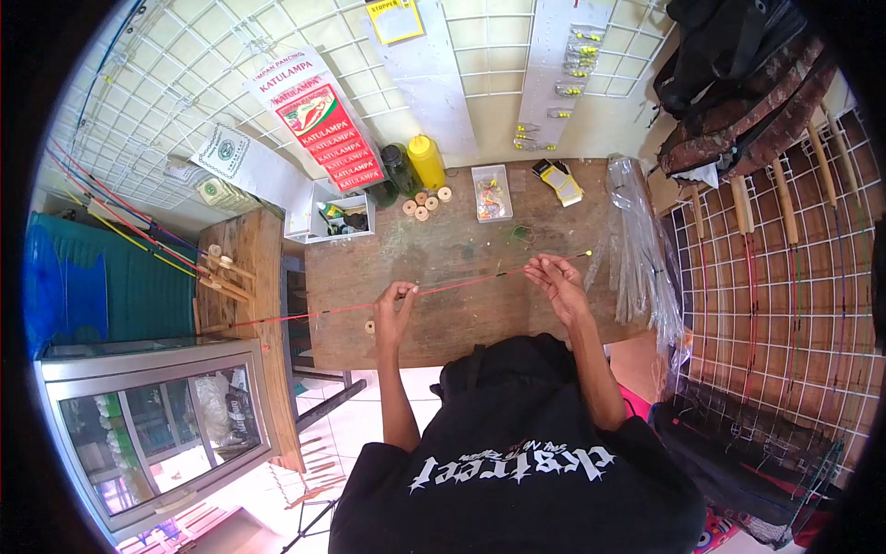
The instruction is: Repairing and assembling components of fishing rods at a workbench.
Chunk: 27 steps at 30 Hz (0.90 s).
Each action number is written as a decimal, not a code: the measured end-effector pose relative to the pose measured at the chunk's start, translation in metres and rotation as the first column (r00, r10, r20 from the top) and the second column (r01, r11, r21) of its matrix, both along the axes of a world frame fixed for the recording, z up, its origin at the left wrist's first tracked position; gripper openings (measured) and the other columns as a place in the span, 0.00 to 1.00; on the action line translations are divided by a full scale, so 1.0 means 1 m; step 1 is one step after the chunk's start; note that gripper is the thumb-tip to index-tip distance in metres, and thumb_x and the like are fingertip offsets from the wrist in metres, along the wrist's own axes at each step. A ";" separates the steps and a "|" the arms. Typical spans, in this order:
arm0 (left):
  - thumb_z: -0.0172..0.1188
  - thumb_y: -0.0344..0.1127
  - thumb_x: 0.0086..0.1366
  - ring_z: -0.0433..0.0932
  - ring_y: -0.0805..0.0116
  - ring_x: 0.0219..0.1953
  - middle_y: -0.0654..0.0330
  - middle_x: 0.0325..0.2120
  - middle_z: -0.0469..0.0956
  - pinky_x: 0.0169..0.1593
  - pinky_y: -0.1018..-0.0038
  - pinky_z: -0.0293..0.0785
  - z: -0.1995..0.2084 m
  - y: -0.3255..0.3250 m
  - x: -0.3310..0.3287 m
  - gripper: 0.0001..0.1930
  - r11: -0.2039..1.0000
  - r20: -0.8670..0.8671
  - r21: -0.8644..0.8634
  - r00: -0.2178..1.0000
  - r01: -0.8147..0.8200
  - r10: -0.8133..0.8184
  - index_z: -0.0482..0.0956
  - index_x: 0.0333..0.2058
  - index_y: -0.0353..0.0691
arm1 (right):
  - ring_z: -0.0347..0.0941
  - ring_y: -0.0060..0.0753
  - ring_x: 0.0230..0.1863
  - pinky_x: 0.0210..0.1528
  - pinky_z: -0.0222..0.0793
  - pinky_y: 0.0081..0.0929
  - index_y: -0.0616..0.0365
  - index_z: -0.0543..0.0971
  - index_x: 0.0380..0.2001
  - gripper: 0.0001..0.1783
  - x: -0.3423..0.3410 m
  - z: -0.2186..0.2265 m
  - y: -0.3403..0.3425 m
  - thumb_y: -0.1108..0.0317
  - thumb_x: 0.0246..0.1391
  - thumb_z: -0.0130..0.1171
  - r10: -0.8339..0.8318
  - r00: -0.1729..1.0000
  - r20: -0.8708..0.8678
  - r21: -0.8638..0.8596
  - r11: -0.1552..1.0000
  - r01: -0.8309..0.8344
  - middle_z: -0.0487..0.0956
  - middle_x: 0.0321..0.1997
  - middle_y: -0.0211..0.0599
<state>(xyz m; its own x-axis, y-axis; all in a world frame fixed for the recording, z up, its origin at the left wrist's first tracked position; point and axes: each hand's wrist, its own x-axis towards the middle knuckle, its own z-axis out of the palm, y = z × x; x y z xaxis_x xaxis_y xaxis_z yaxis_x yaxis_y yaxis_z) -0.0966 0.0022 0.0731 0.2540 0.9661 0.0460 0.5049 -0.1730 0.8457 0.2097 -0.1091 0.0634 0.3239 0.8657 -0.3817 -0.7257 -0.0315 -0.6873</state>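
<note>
A long thin red and black rod with a small yellow tip lies level above the wooden table, running from the far left past the table's edge to the right. My left hand pinches the rod near its middle. My right hand grips it close to the yellow tip, fingers curled around it. A small round wooden disc lies on the table just left of my left hand.
At the table's back stand a yellow bottle, a dark green bottle, several wooden discs, a clear parts box and a white box. Clear plastic sleeves lie on the right. More rods lean left; a glass cabinet stands lower left.
</note>
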 end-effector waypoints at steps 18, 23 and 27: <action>0.64 0.26 0.55 0.73 0.74 0.27 0.58 0.26 0.80 0.34 0.77 0.69 0.089 0.036 -0.003 0.06 0.990 0.051 0.135 0.997 0.048 -0.055 0.83 0.34 0.35 | 0.80 0.36 0.36 0.39 0.81 0.30 0.65 0.73 0.43 0.13 0.075 0.103 0.074 0.68 0.59 0.57 -0.166 0.951 0.261 0.260 0.961 0.097 0.79 0.39 0.47; 0.65 0.26 0.55 0.72 0.73 0.26 0.58 0.25 0.79 0.33 0.77 0.68 0.094 0.050 -0.023 0.06 0.974 0.080 0.225 0.997 0.003 -0.022 0.83 0.33 0.34 | 0.79 0.34 0.36 0.37 0.80 0.27 0.65 0.71 0.44 0.14 0.091 0.144 0.087 0.68 0.59 0.56 -0.268 0.924 0.272 0.382 0.912 0.152 0.78 0.39 0.45; 0.65 0.24 0.54 0.72 0.74 0.26 0.59 0.25 0.79 0.32 0.78 0.68 0.121 0.053 -0.024 0.06 0.956 0.089 0.293 0.996 -0.007 -0.020 0.83 0.32 0.33 | 0.79 0.33 0.35 0.36 0.78 0.27 0.64 0.71 0.45 0.13 0.105 0.175 0.087 0.69 0.60 0.56 -0.327 0.890 0.320 0.464 0.873 0.154 0.78 0.39 0.43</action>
